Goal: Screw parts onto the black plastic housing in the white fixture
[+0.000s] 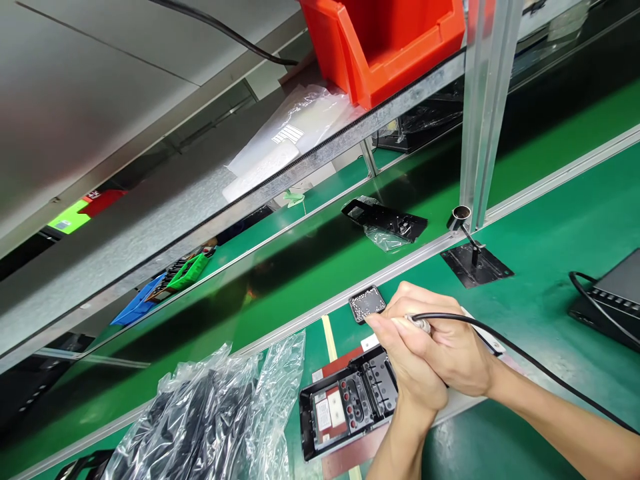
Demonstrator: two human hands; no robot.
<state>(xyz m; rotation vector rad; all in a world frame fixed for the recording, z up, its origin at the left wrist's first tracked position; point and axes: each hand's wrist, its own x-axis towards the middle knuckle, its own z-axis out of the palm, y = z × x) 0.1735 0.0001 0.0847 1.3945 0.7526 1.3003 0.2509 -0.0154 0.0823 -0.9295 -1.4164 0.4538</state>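
Note:
My left hand and my right hand are clasped together over the green bench. Both are closed round a thin metal-tipped tool, whose black cable trails off to the right. Its tip is hidden by my fingers. Just beyond the fingertips lies a small black tray of tiny screws. Below the hands a black plastic housing lies open side up on a red-brown mat.
A clear bag of black parts lies at the lower left. A metal upright with a small cup holder stands behind. A red bin sits on the shelf above. A black device is at the right.

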